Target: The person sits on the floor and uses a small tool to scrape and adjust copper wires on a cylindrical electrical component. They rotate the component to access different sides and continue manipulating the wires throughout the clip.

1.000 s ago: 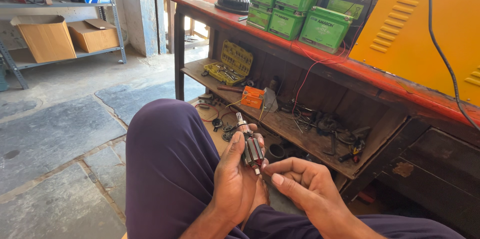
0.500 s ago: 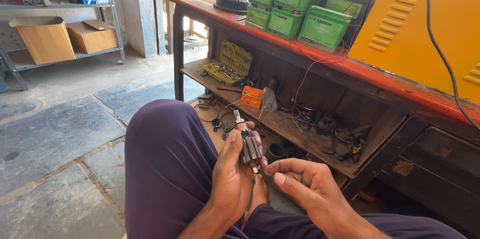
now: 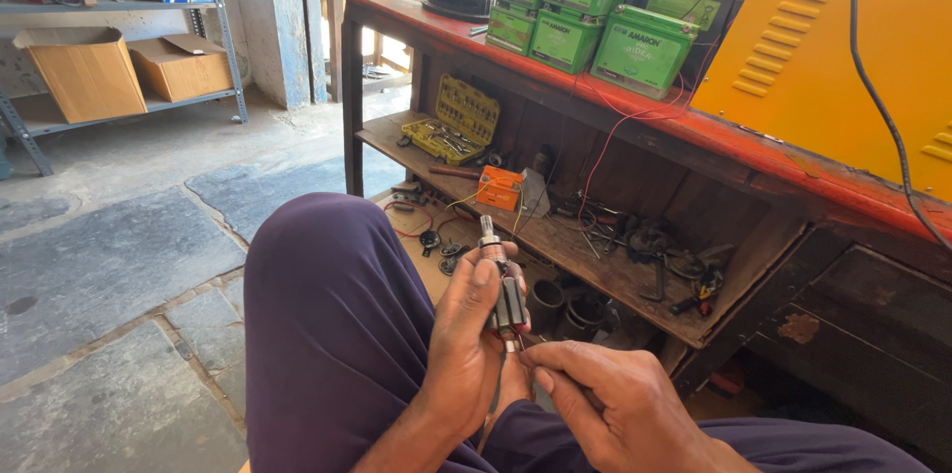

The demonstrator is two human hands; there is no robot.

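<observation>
Upright above the person's purple-clad knee point(image 3: 327, 334), the small motor armature point(image 3: 503, 290) sits gripped in the left hand point(image 3: 466, 354), while the right hand point(image 3: 615, 404) pinches its lower shaft tip.

motor armature point(image 3: 506, 285) raised slightly, right hand point(image 3: 620, 404) closer

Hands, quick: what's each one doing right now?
Left hand: closed, holding a small motor armature upright.
Right hand: fingertips pinched at the armature's lower end.
</observation>
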